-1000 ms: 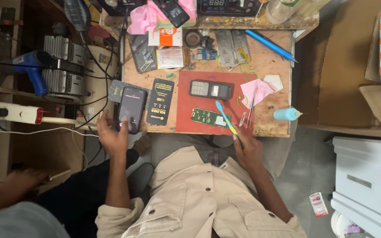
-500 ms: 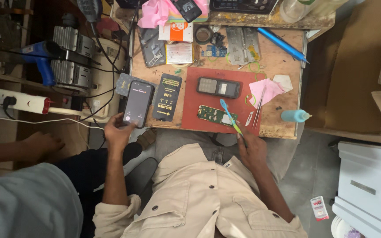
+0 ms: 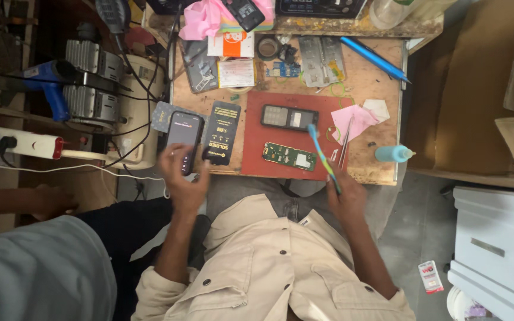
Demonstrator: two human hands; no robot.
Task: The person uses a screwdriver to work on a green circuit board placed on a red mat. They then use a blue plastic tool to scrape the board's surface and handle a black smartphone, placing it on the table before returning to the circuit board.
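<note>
My left hand (image 3: 181,177) grips a black smartphone (image 3: 183,138) at the left front edge of the small wooden workbench (image 3: 370,77), its screen faintly lit. My right hand (image 3: 345,191) holds a blue-and-green toothbrush (image 3: 322,153), bristle end pointing up over the red mat (image 3: 257,148). On that mat lie a green circuit board (image 3: 289,156) and a dark keypad phone body (image 3: 289,117). Metal tweezers (image 3: 344,142) rest beside the brush, near a pink cloth (image 3: 353,121).
A black flat packet (image 3: 221,132) lies beside the smartphone. A blue-capped bottle (image 3: 392,154), a blue pen (image 3: 373,58) and small parts litter the bench. A blue hot-air gun (image 3: 50,83) and power strip (image 3: 19,142) sit left. Another person's arm (image 3: 19,202) reaches in at left.
The view has shifted so the bench sits further right. My left hand has closed more fully around the smartphone. The other person's arm came further in at left.
</note>
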